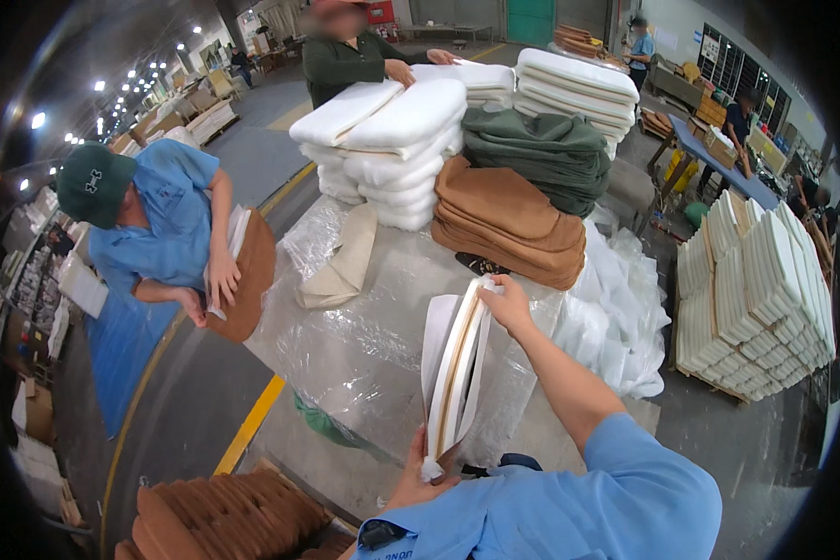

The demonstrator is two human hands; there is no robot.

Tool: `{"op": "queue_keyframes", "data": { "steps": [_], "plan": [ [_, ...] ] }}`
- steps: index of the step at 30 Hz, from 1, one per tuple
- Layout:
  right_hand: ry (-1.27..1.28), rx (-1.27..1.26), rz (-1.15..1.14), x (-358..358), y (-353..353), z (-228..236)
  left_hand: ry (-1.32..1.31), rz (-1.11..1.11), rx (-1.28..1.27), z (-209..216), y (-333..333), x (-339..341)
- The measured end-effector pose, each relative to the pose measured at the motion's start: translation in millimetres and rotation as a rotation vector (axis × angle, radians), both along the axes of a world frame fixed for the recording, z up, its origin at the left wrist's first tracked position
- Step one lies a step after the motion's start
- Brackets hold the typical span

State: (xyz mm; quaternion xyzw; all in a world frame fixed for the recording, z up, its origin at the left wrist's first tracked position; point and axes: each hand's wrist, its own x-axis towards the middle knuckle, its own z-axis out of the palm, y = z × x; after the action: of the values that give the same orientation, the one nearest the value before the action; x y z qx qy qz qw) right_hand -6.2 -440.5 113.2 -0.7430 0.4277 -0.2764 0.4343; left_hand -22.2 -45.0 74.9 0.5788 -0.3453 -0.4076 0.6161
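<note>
Between my hands a white layered cushion pad (458, 369) stands on edge, with a tan strip running along its middle. Pale sheet-like flaps spread on both of its sides. My right hand (507, 303) grips the far top end, thumb and fingers closed on it. At the near end, close to my body, my left hand (420, 474) is closed round the lower corner; part of that hand is hidden by the pad. Under the pad lies a table (345, 373) covered in clear plastic film. Just beyond my right hand is a stack of brown fabric covers (504, 224).
White padding stacks (401, 121) and green fabric covers (537, 154) fill the table's far side. A beige cloth piece (343, 261) lies left, crumpled plastic (616, 308) right. A co-worker (159, 215) at left handles a brown cover; another stands behind. Brown pieces (224, 513) sit lower left.
</note>
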Motion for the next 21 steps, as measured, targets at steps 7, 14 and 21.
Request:
{"op": "queue_keyframes", "data": {
  "steps": [7,14,21],
  "plan": [
    [0.198,-0.202,-0.024,11.5,-8.5,17.4,-0.193,-0.052,-0.027,17.4,-14.1,1.5],
    [0.25,-0.418,-0.05,19.0,-3.4,9.4,-0.492,0.009,0.034,39.3,-77.1,19.0],
    [0.283,-0.402,0.056,14.4,-11.7,14.0,-0.605,0.094,0.21,45.5,-135.2,37.4]
  ]
}}
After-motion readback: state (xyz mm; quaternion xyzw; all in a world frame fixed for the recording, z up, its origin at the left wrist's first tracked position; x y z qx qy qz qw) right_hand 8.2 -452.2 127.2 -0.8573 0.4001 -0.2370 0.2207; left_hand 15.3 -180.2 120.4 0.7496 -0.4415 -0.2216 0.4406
